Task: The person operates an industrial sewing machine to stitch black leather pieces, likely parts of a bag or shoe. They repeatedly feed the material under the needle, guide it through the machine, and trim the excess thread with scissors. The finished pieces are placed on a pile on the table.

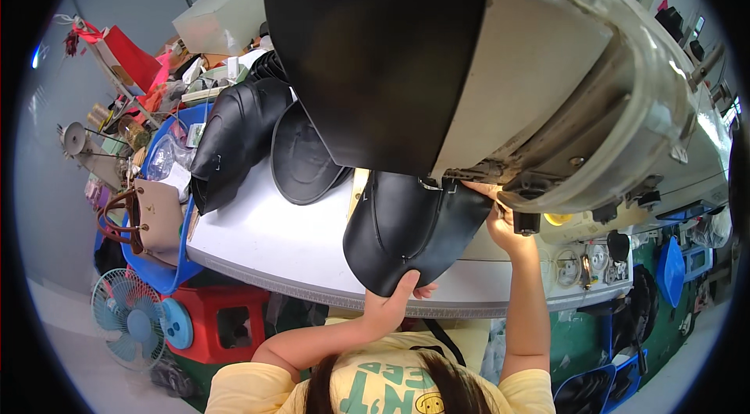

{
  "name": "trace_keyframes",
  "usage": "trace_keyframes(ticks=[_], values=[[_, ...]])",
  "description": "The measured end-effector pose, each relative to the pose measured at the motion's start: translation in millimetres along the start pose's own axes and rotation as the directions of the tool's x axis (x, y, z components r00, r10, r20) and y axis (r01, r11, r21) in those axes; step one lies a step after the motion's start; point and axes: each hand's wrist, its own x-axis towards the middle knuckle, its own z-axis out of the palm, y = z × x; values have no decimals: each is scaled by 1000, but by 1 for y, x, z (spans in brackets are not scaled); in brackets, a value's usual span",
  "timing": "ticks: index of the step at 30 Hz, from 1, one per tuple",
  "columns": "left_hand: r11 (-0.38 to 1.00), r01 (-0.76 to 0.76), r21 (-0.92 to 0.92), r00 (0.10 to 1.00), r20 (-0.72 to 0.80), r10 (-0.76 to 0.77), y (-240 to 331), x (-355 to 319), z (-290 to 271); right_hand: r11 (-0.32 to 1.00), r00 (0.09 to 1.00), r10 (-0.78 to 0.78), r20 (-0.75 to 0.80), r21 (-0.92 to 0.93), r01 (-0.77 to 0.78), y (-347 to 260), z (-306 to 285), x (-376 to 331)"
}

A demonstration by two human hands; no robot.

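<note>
Apparently aligning black panel (406, 230) beneath machine head (578, 47). Grasping near edge with left hand (393, 302); touching far-right corner with right hand (508, 228), cannot tell whether gripping. Probably calls for steady guiding next.

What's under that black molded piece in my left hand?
White tabletop shows beside the black molded piece; your left hand pinches its lower edge, fingers partly hidden underneath. Whatever else lies beneath is covered.

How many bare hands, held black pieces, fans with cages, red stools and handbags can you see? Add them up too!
Left hand and right hand: 2
Held black piece: 1
Caged fan: 1
Red stool: 1
Handbag: 1
Total: 6
</note>
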Motion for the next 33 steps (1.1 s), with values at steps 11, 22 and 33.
trace_keyframes(ticks=[11, 22, 33], values=[[240, -652, 719, 729, 509, 457, 107, 17, 33, 998, 979, -4, 205, -57, 16, -35, -31, -7], [153, -201, 967, 891, 116, 439, 76, 110, -44, 877, 974, 144, 174, 434, -207, -69, 21, -38], [918, -115, 379, 861, -423, 282, 58, 40, -107, 937, 969, 240, -52, 272, -218, -58, 155, 3]])
